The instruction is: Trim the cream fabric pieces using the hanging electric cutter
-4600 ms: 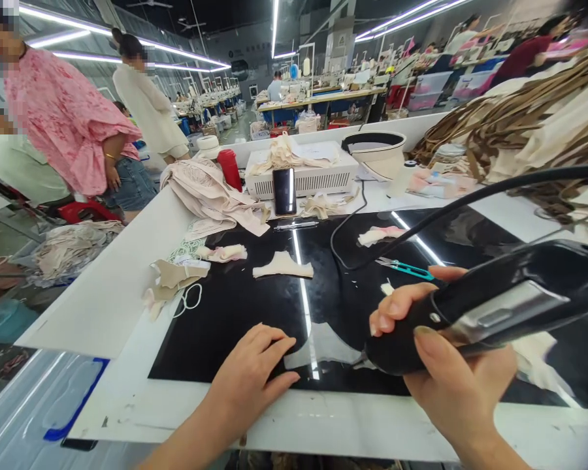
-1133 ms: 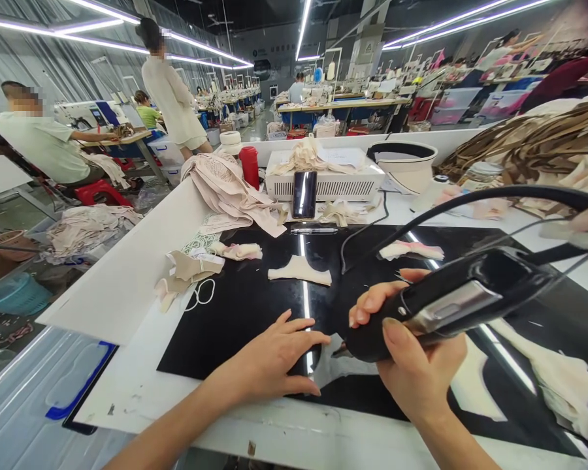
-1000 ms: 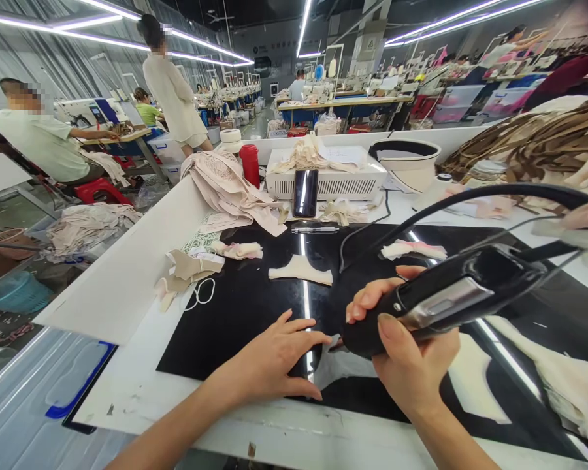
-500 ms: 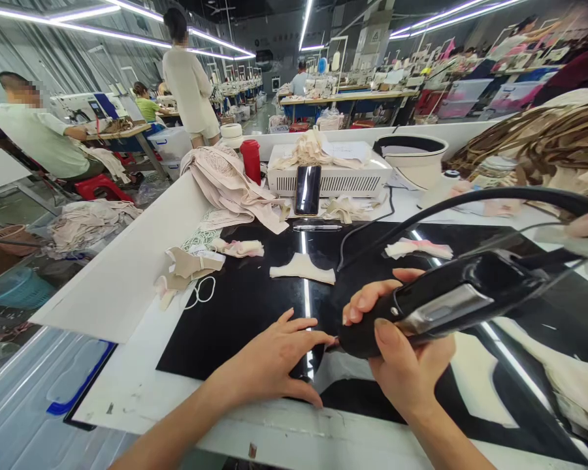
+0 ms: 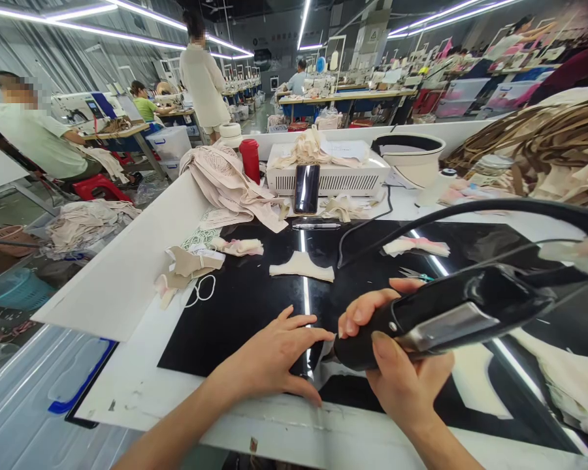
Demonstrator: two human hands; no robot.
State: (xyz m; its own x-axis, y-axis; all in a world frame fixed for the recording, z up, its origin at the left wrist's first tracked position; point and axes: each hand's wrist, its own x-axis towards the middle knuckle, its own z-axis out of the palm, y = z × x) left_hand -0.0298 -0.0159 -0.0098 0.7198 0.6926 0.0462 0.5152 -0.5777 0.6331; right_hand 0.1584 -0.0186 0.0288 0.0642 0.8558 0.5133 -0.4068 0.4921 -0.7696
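Note:
My left hand (image 5: 279,356) lies on the glossy black board (image 5: 240,300) with its fingers spread and the thumb apart. My right hand (image 5: 396,356) is wrapped round a black corded hand tool (image 5: 441,307) with a metal strip on its side. The tool is tilted, its narrow tip low beside my left fingertips. What lies right under the tip is hard to make out. A cream shaped fabric piece (image 5: 301,266) sits ahead of my hands. Another cream piece (image 5: 477,378) is partly behind the tool. Small scissors (image 5: 414,274) show just past my right hand.
A phone (image 5: 307,189) leans on a white vented box (image 5: 343,179), with a pen (image 5: 316,226) in front. Fabric strips (image 5: 230,186) and a red bottle (image 5: 249,161) stand at the back left. The tool's thick cable (image 5: 470,207) arches across the right.
The tool's rear end and its cable have dipped a little, and the scissors behind it have come into sight. My left hand stays nearly still. A standing person in the background has shifted right.

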